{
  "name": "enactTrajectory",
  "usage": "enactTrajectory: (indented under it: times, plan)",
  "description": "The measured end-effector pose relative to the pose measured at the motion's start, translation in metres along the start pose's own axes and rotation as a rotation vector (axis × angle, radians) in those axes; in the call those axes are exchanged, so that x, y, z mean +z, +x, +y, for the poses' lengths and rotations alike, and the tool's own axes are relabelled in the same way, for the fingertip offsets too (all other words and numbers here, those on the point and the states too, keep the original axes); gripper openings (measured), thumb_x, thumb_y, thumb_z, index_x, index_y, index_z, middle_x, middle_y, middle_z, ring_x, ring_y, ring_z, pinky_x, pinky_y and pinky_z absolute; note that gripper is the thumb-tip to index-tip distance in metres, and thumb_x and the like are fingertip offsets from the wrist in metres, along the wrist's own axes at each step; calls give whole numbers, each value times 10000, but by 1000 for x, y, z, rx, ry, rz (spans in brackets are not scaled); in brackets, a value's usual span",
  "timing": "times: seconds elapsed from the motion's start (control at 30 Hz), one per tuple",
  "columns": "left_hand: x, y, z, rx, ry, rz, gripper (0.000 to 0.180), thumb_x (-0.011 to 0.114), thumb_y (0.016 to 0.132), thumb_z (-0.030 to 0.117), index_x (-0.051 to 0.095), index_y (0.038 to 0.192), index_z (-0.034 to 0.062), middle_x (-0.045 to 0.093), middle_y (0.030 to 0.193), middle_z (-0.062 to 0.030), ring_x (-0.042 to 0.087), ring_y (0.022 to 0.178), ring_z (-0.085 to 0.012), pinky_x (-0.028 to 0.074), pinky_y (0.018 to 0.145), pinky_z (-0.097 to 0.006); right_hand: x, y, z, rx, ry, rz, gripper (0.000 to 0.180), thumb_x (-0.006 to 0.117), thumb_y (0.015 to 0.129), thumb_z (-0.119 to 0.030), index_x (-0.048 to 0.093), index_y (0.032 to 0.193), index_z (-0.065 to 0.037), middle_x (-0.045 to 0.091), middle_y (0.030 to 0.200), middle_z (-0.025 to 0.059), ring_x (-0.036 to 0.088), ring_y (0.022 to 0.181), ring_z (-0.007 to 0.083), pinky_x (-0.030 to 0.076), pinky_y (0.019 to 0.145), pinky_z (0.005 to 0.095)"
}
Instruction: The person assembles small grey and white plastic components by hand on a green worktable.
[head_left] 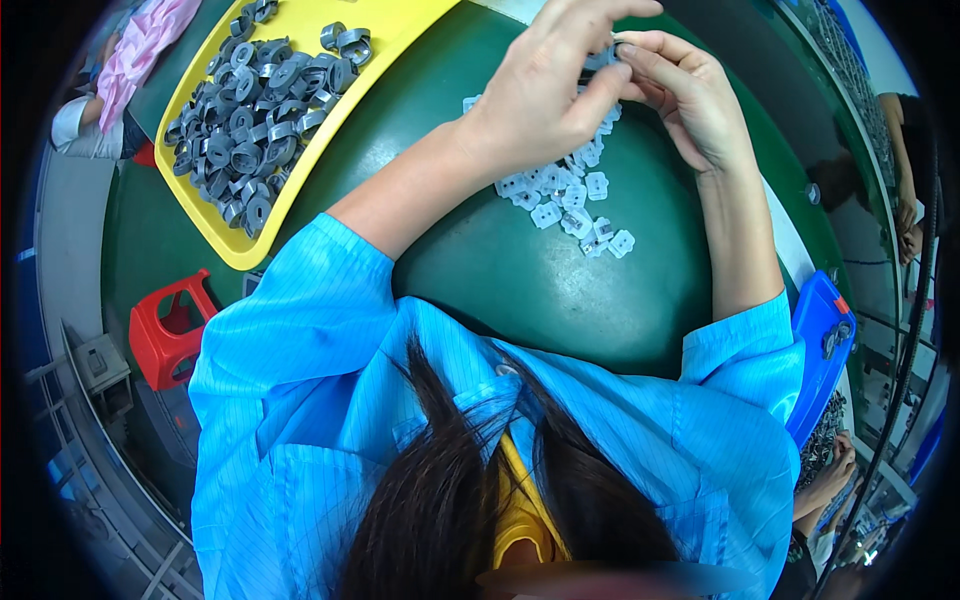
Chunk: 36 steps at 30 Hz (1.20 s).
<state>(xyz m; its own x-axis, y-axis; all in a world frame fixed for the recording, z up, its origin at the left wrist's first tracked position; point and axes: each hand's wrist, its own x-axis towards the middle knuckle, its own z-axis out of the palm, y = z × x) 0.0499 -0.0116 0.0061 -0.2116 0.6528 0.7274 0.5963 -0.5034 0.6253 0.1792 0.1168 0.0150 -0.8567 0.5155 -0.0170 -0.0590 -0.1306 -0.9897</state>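
Observation:
My left hand [545, 85] and my right hand [685, 95] meet at the top of the view over a green table [520, 270]. Between their fingertips both pinch a small grey part [603, 58], mostly hidden by the fingers. Beneath the hands lies a loose pile of small pale flat plastic pieces [575, 195]. To the left, a yellow tray [290, 190] holds several dark grey ring-shaped parts [255, 120].
A blue tray [820, 350] with a few dark parts sits at the right table edge. A red stool [165, 335] stands on the floor at left. Another person's hand [830, 475] works at lower right; a person in pink [130, 60] sits at upper left.

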Motion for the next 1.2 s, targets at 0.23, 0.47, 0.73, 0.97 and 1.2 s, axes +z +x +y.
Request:
enactTrajectory:
  times: [0.23, 0.47, 0.73, 0.97, 1.2]
  plan:
    - [-13, 8, -20, -487, -437, 278, 260, 534, 947, 59, 520, 1200, 2, 477, 785, 25, 473, 702, -58, 409, 645, -199, 4, 0, -2, 30, 222, 175, 219, 655, 874, -43, 621, 1065, 59, 667, 1011, 155, 689, 899, 207, 576, 847, 262]
    - [-15, 3, -13, -808, -544, -55, 402, 641, 919, 287, 569, 1236, 50, 558, 921, 6, 525, 750, -59, 455, 747, -233, 10, -5, -5, -92, 143, 173, 210, 649, 867, -19, 613, 1055, 66, 679, 971, 151, 691, 871, 191, 567, 820, 262]
    - [-21, 10, -20, -588, -230, -38, 250, 645, 883, 121, 613, 1103, 7, 603, 822, -13, 513, 628, -72, 441, 633, -209, 27, -2, -9, -685, -473, 427, 173, 614, 887, -76, 554, 1032, -2, 608, 850, 45, 558, 793, 84, 451, 722, 223]
    - [-9, 25, -20, -25, 427, -201, 299, 678, 799, 124, 607, 1064, 5, 626, 941, -162, 611, 831, -318, 488, 766, -378, -79, 19, 26, -172, -860, 565, 286, 617, 862, -180, 629, 1131, -84, 697, 998, 100, 668, 913, 216, 496, 821, 324]
    - [9, 32, -53, -269, 429, -359, 183, 612, 835, 139, 690, 980, 59, 698, 920, -167, 666, 830, -319, 519, 782, -396, -67, 11, 5, -311, -1090, 673, 233, 648, 838, -166, 684, 1048, -72, 686, 992, 71, 650, 868, 206, 503, 805, 317]
